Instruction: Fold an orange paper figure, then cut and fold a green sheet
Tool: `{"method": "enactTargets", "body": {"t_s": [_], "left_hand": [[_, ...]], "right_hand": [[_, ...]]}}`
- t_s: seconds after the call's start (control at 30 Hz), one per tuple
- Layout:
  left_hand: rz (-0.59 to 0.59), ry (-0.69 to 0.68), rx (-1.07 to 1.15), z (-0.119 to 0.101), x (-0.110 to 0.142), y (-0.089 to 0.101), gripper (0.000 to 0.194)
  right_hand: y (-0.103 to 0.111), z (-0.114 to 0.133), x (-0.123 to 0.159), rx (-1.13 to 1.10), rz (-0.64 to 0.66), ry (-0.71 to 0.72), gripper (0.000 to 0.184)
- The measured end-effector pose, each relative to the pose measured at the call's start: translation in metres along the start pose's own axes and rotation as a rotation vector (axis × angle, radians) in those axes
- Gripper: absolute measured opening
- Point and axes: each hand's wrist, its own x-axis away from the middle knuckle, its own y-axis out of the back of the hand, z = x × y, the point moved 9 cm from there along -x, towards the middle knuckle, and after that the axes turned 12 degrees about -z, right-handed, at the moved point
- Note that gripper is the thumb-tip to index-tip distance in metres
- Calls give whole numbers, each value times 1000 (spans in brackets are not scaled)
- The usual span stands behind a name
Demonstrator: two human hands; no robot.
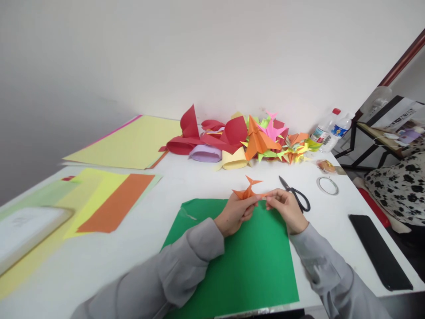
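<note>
An orange folded-paper figure [247, 191] with pointed wings and a forked tail is held above the far edge of a green sheet [245, 261]. My left hand [236, 213] is closed around its lower part, hiding some of the folds. At the figure's right-hand tip, my right hand [284, 207] pinches with thumb and forefinger. Just beyond my right hand lie black-handled scissors [297, 195], blades pointing away.
A pile of folded paper pieces [262, 139] lines the wall. Coloured sheets [116, 204] and a white box [29, 230] lie left. Rightward are a tape roll [327, 186], a black phone-like slab [380, 252] and two bottles [332, 128]. A person's patterned clothing [396, 190] shows beyond the table.
</note>
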Motion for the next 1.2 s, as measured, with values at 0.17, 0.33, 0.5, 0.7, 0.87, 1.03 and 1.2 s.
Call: {"method": "enactTargets", "body": {"t_s": [0.17, 0.33, 0.5, 0.7, 0.87, 1.03, 1.2], "left_hand": [[9, -7, -19, 1, 0, -1, 36], [14, -16, -33, 2, -1, 0, 37], [8, -22, -36, 1, -1, 0, 37], [12, -17, -41, 3, -1, 0, 36], [20, -29, -43, 3, -1, 0, 35], [32, -22, -47, 3, -1, -1, 36], [11, 1, 0, 4, -2, 2, 33]], "right_hand": [[-2, 8, 4, 197, -23, 151, 22], [-7, 12, 7, 264, 18, 211, 28], [-7, 13, 7, 276, 19, 211, 28], [-10, 11, 9, 301, 50, 227, 31], [-10, 10, 9, 256, 47, 207, 30], [-9, 11, 8, 267, 38, 207, 26], [-4, 8, 5, 213, -5, 165, 20]]}}
